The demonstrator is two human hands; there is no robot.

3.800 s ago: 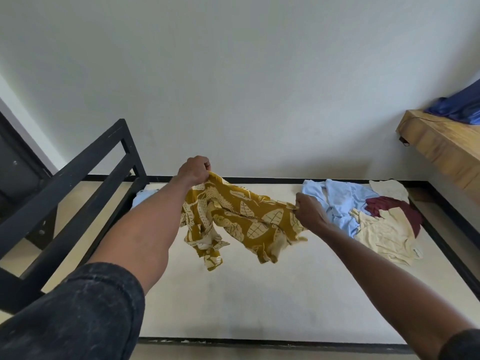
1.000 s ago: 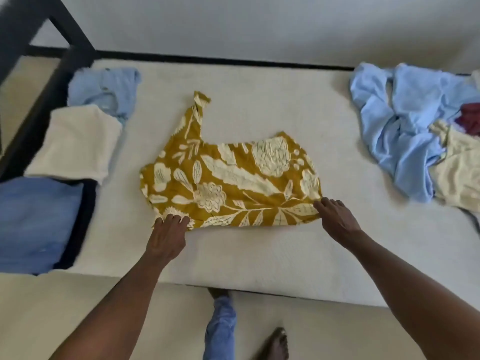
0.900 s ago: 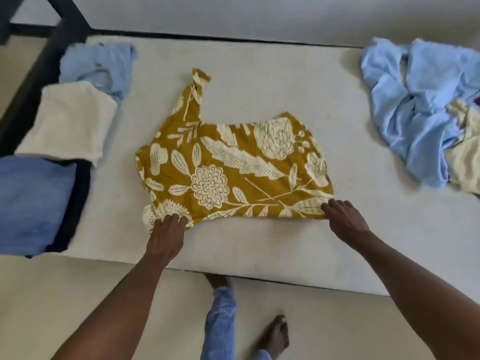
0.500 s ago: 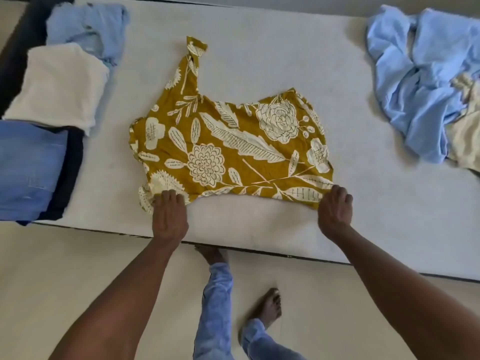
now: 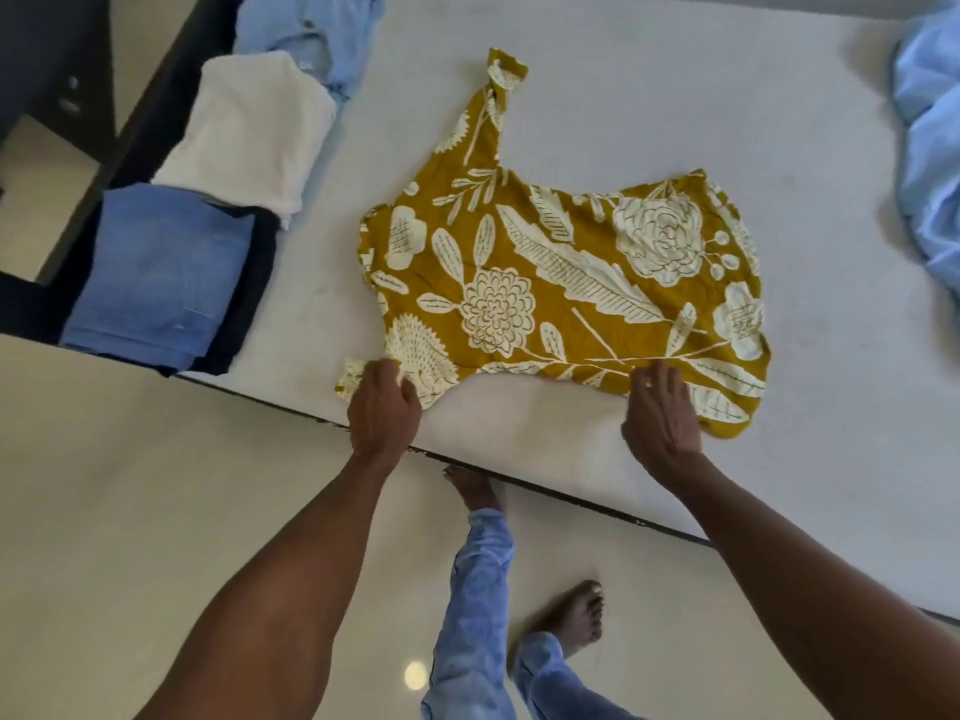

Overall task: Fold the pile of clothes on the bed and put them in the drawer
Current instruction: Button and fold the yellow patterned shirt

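We judge the task partly done: folded clothes [image 5: 208, 210] sit stacked left of the mustard floral top [image 5: 561, 283], while an unfolded blue heap [image 5: 930, 148] waits to its right, and no drawer shows. The top lies spread flat on the bed [image 5: 675, 85]. Our left hand [image 5: 382, 407] rests on its near-left hem, fingers loosely bent; our right hand [image 5: 660, 407] presses its near-right hem with straight fingers.

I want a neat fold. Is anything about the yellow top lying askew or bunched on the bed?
Yes. The yellow floral top isn't flat: its strap sticks out twisted at the far side, and the near edge is rumpled by the left hand and past the right hand.
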